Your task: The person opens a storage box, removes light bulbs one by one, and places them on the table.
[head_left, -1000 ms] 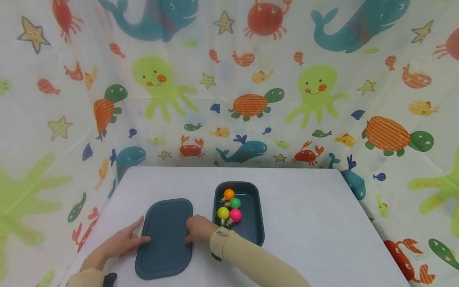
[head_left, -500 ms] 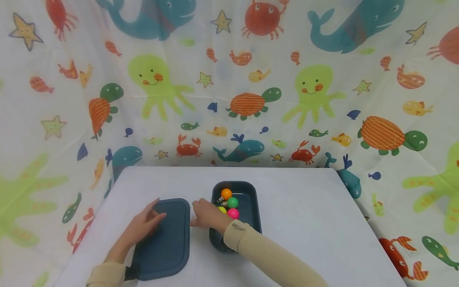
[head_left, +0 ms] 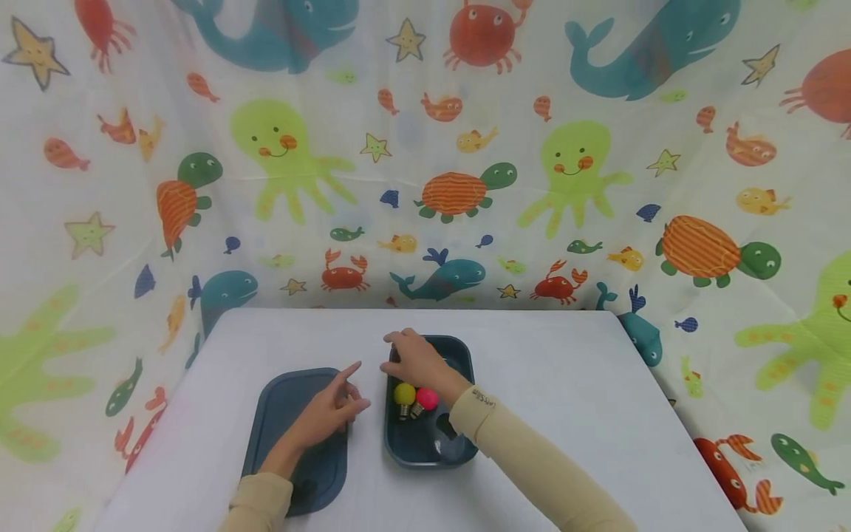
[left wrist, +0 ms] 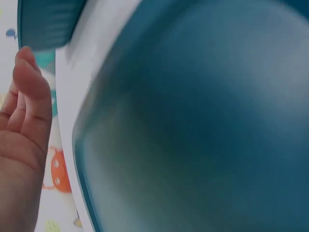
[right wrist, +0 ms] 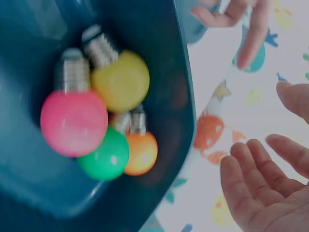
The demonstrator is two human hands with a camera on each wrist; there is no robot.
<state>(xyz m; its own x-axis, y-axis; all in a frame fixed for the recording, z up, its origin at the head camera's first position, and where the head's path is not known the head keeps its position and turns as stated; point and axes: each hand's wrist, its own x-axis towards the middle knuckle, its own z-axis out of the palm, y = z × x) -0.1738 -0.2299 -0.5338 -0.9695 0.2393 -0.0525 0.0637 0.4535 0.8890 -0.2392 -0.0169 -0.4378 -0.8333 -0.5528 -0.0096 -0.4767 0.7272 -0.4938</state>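
Observation:
A dark blue tray point(head_left: 432, 464) holds several coloured light bulbs. Its pink bulb point(head_left: 428, 400) and yellow bulb point(head_left: 404, 394) show in the head view; the green bulb point(right wrist: 107, 157) and orange bulb point(right wrist: 142, 154) appear in the right wrist view, hidden by my hand from above. My right hand point(head_left: 420, 362) is over the tray's far left corner, fingers loosely bent and holding nothing. Left of the tray lies a flat blue lid point(head_left: 269, 425). Above the lid's right side is my left hand point(head_left: 326, 410), index finger stretched toward the tray, with nothing held.
A white table point(head_left: 565, 406) carries the tray and lid, with a narrow strip of tabletop between them. Behind and along both sides hangs a white curtain point(head_left: 399, 89) printed with sea animals.
My left hand has moved from the lid's left edge across to its right side. My right hand has left the lid's right edge and moved up and right over the tray.

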